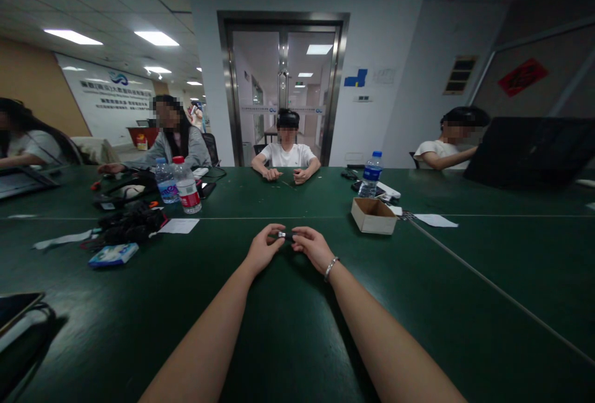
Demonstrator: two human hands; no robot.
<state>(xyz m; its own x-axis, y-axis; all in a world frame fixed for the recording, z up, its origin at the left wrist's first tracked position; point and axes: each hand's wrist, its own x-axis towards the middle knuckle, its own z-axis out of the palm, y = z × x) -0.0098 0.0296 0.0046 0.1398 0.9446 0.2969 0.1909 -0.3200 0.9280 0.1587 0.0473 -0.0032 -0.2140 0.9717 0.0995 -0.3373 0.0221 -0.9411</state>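
Both hands met over the green counter (297, 328); the left hand (264, 247) and the right hand (312, 247) were pinched on one small thing between them, a short dark stick with a shiny silver end (282, 235); it looked like a little plug or cable end, but it was too small to tell for sure. The left grip was closed on the silver end, thumb and finger together around it; the right grip was closed on the dark part just beside it; the two grips were almost touching. The stick sat just above the counter, held up, not lying down.

My guess was that this was the joining or pulling-apart step, with both hands working the same small piece; I could not tell which way it was going. The next move would call for a soft, straight push or pull, with the left grip kept steady so the silver end did not slip or bend.

Up and to the right of the grip stood an open box (373, 214), well apart; behind it stood a water bottle (371, 175). Up and to the left lay a black bundle (130, 222), a sheet of paper (179, 225) and two more bottles (181, 185). Straight past the grip, a person across the counter (287, 156) held something small in their own hands; other people sat at the sides.
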